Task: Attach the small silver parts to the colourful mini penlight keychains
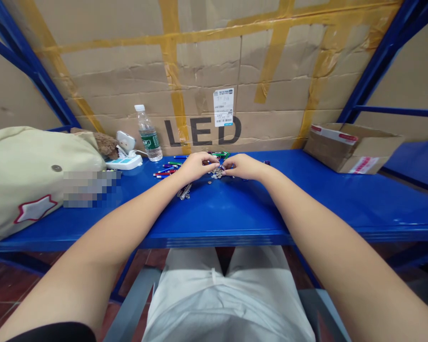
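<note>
Both hands are over the middle of the blue table. My left hand [199,166] is at the left edge of a small pile of coins [217,174], its fingers bent and close together. Facing it from the right, my right hand [237,166] has its thumb and fingers pinched by the pile, on something too small to make out. One coin [209,182] lies a little in front of the pile. Coloured pens [166,174] lie left of my left hand, and green pens [220,155] lie behind both hands. Several silvery pieces [184,192] lie beside my left forearm.
A water bottle [150,135] stands at the back left, near a white power strip [125,163]. The cream bag [28,166] fills the left end. At the right is an open cardboard box [342,151]. A large taped carton [207,66] walls the back.
</note>
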